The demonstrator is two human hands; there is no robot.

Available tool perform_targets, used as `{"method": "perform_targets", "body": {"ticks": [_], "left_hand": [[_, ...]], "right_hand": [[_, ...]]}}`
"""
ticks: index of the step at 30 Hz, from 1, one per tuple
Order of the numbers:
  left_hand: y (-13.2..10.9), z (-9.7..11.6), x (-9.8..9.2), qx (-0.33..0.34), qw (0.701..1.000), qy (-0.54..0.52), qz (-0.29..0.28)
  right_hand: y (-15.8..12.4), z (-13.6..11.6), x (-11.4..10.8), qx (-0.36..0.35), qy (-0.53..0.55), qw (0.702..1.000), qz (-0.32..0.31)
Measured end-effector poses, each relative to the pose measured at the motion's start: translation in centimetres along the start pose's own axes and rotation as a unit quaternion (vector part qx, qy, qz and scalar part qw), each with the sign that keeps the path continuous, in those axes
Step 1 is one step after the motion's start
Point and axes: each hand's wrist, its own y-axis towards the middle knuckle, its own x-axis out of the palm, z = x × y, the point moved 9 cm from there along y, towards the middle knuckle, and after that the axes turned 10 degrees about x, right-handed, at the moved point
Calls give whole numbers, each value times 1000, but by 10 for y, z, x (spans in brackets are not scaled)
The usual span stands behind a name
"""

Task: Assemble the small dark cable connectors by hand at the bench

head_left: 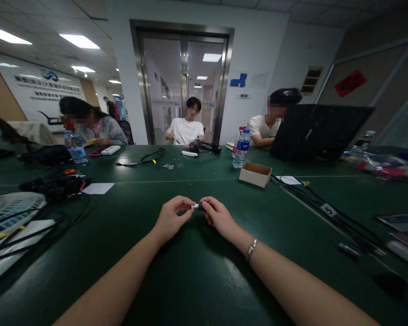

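Above the green table (177, 271), both hands meet at a short black cylinder with a shiny silver end (196, 206); its exact kind cannot be made out. My right hand (219, 215) grips the dark part between thumb and fingers. From the other side, my left hand (172, 216) is closed in a pinch, thumb and forefinger at the silver tip. The cylinder lies roughly level, pointing left, and my right fingers hide part of it. A silver bracelet (252, 247) circles my right wrist.
Ahead stand an open cardboard box (255, 174) and water bottles (241, 149). Black cables (326, 209) and a small metallic cylinder (348, 250) lie right. At left are a fan (15, 209) and a paper sheet (98, 188). Several people sit across the table, one behind a monitor (319, 131).
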Motion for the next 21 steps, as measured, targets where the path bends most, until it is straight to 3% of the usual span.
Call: {"method": "perform_targets", "body": {"ticks": [11,21], "left_hand": [[-6,-32,3,-164,980,-113,27],[-4,-31,5,-160,980,-116,14]], "right_hand": [[-1,1,-3,-18,-25,999,14],[-3,-2,0,-23,-30,999,4]]}}
